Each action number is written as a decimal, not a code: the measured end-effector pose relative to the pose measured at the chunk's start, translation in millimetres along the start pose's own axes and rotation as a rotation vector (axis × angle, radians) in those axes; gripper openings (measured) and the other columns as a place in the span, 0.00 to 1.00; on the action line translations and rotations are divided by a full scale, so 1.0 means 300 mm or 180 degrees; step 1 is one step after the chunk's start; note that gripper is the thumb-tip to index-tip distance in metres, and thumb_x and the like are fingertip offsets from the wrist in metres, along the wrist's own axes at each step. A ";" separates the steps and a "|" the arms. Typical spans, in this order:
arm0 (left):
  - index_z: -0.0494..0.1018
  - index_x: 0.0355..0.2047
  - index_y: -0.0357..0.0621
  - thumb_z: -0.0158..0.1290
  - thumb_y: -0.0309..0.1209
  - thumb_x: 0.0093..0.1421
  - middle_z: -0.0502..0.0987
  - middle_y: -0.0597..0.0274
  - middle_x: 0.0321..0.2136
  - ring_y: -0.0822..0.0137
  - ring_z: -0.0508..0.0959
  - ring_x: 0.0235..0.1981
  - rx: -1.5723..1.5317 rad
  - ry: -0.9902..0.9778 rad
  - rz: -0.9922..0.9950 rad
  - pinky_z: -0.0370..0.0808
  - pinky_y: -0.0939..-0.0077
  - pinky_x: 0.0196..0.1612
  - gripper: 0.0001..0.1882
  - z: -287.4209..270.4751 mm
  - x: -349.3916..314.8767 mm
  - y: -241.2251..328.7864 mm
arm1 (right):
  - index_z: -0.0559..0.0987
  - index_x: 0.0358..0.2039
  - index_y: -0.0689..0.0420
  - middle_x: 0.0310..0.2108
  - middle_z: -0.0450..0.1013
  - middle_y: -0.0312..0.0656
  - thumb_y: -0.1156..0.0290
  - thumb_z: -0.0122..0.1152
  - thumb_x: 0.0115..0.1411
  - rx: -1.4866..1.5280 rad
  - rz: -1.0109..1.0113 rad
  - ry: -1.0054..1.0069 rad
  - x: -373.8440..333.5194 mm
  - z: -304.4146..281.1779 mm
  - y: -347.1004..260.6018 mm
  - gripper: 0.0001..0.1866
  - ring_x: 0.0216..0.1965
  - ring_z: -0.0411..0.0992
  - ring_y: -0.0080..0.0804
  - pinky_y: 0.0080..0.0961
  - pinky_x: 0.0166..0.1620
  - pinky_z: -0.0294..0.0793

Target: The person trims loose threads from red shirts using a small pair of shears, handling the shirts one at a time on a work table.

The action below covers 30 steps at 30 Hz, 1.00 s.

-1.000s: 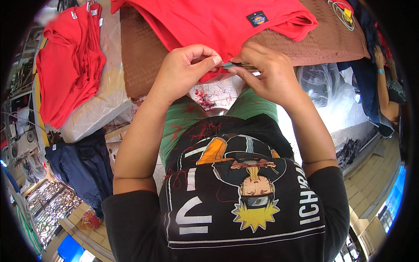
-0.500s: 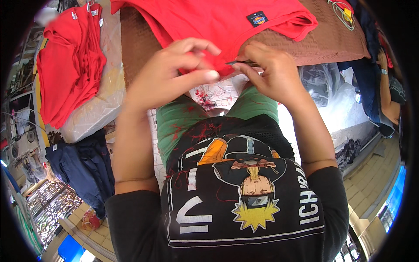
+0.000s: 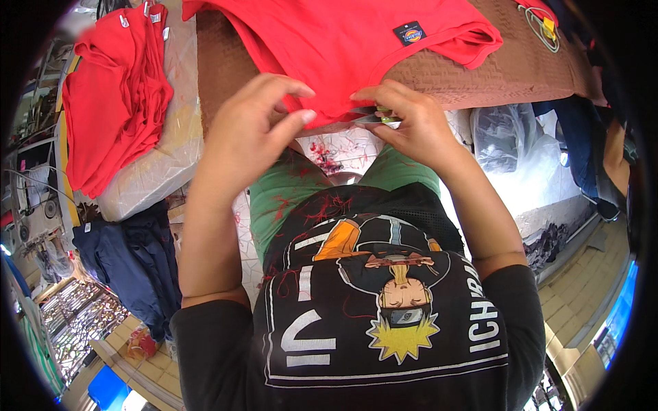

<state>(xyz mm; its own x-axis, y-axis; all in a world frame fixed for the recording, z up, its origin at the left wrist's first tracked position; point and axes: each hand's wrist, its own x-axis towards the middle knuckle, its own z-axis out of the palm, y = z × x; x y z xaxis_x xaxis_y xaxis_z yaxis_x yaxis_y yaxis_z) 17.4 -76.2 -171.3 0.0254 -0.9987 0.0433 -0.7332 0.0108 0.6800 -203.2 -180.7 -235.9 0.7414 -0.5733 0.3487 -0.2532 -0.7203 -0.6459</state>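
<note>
One wide fisheye view looks steeply down from the wearer's head, close above the torso (image 3: 391,274), facing across the thighs (image 3: 282,198) toward the bench (image 3: 493,85); straight edges bow outward.

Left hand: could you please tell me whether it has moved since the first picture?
Yes, the left hand has shifted leftward, toward the brown cover's left edge.

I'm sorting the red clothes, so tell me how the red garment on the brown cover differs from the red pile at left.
The red garment lies spread out, while the red pile is bunched in layers. The garment shows a dark label; the pile shows small white tags. The garment rests on the brown cover, the pile on a plastic-wrapped surface. Both are red fabric.
</note>
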 end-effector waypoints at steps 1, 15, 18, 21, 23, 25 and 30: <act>0.76 0.41 0.43 0.61 0.29 0.54 0.75 0.62 0.38 0.69 0.75 0.37 -0.0061 -0.0048 -0.0217 0.70 0.77 0.44 0.14 0.033 -0.001 0.005 | 0.79 0.38 0.55 0.28 0.73 0.40 0.78 0.67 0.43 -0.0078 -0.0035 -0.0019 -0.005 0.015 0.015 0.18 0.28 0.74 0.36 0.29 0.31 0.74; 0.79 0.30 0.37 0.63 0.42 0.53 0.78 0.60 0.31 0.61 0.77 0.31 0.0616 -0.1714 -0.1292 0.73 0.70 0.35 0.18 -0.113 -0.057 0.012 | 0.76 0.34 0.55 0.28 0.72 0.40 0.79 0.64 0.43 -0.0207 -0.0251 0.0090 -0.017 0.023 0.007 0.14 0.27 0.74 0.42 0.36 0.29 0.73; 0.78 0.33 0.37 0.63 0.41 0.52 0.77 0.59 0.32 0.61 0.77 0.32 0.0292 -0.0087 -0.0239 0.73 0.70 0.36 0.18 -0.012 -0.086 -0.034 | 0.76 0.34 0.55 0.28 0.72 0.40 0.80 0.64 0.43 -0.0151 -0.0248 0.0091 -0.008 0.023 -0.010 0.15 0.27 0.74 0.42 0.35 0.29 0.72; 0.78 0.34 0.38 0.64 0.40 0.51 0.76 0.57 0.33 0.58 0.78 0.32 0.0715 0.0319 -0.0059 0.73 0.68 0.35 0.18 0.063 -0.085 -0.079 | 0.76 0.33 0.55 0.28 0.72 0.40 0.80 0.64 0.42 -0.0088 -0.0254 0.0068 0.001 0.023 -0.020 0.15 0.27 0.74 0.42 0.35 0.29 0.72; 0.78 0.33 0.38 0.63 0.39 0.51 0.77 0.56 0.32 0.56 0.78 0.32 0.0927 0.0042 -0.0210 0.74 0.66 0.35 0.17 0.059 -0.085 -0.090 | 0.76 0.33 0.55 0.27 0.72 0.40 0.81 0.63 0.42 -0.0081 -0.0236 0.0099 -0.007 0.020 -0.016 0.15 0.27 0.74 0.41 0.34 0.29 0.73; 0.78 0.33 0.39 0.62 0.38 0.53 0.78 0.53 0.31 0.54 0.79 0.31 0.1114 -0.0831 -0.0821 0.74 0.64 0.34 0.15 -0.006 -0.101 -0.080 | 0.76 0.33 0.55 0.27 0.72 0.40 0.81 0.63 0.42 -0.0126 -0.0151 0.0121 -0.025 0.014 -0.005 0.15 0.27 0.74 0.40 0.34 0.28 0.73; 0.77 0.39 0.41 0.60 0.37 0.56 0.80 0.50 0.34 0.55 0.81 0.33 0.1084 -0.0857 -0.1050 0.75 0.65 0.36 0.15 -0.025 -0.101 -0.007 | 0.76 0.33 0.55 0.27 0.72 0.39 0.81 0.64 0.41 -0.0197 -0.0197 0.0098 -0.026 0.013 -0.009 0.15 0.26 0.75 0.38 0.32 0.28 0.73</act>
<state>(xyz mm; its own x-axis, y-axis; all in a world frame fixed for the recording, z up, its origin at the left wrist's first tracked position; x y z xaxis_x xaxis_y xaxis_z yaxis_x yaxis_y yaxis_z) 23.2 -45.5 -168.6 0.1493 -0.9242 -0.3516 -0.8955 -0.2771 0.3483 -205.9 -172.7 -239.6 0.7376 -0.5381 0.4080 -0.2462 -0.7769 -0.5795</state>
